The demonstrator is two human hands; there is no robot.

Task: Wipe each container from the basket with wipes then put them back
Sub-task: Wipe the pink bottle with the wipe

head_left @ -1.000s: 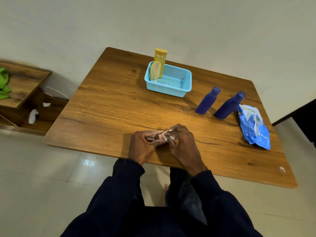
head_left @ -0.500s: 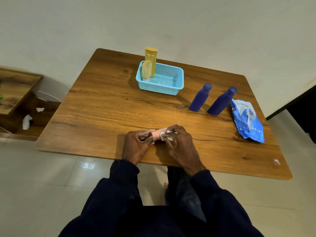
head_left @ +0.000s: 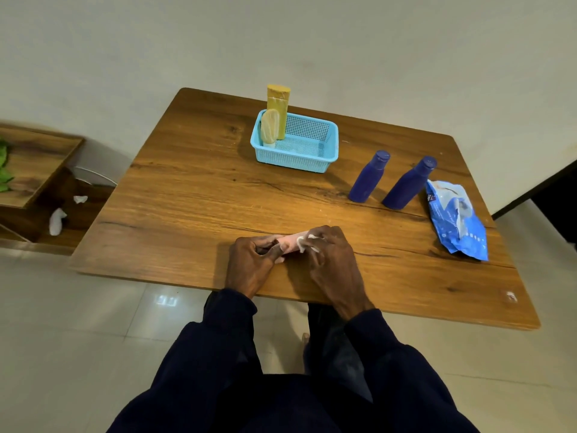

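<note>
My left hand point(head_left: 254, 264) grips one end of a small pink container point(head_left: 288, 244) lying sideways near the table's front edge. My right hand point(head_left: 331, 257) holds a white wipe point(head_left: 304, 242) curled round the container's other end. Much of the container is hidden by my fingers. At the back of the table stands a light blue basket point(head_left: 315, 157); a tall yellow bottle point(head_left: 278, 107) and a small pale yellow tube point(head_left: 269, 126) stand in its left corner. Two dark blue bottles point(head_left: 368, 178) point(head_left: 407, 184) stand on the table to the basket's right.
A blue wipes pack point(head_left: 456, 220) lies at the table's right side, beside the blue bottles. The wooden table point(head_left: 193, 195) has a wall behind it. A low wooden shelf point(head_left: 34, 170) at the left holds crumpled white wipes point(head_left: 57, 217) and something green.
More of the pink container shows between my hands now than a second ago, as the right hand's wipe has shifted along it. The camera view has moved slightly; the rest stays put.
</note>
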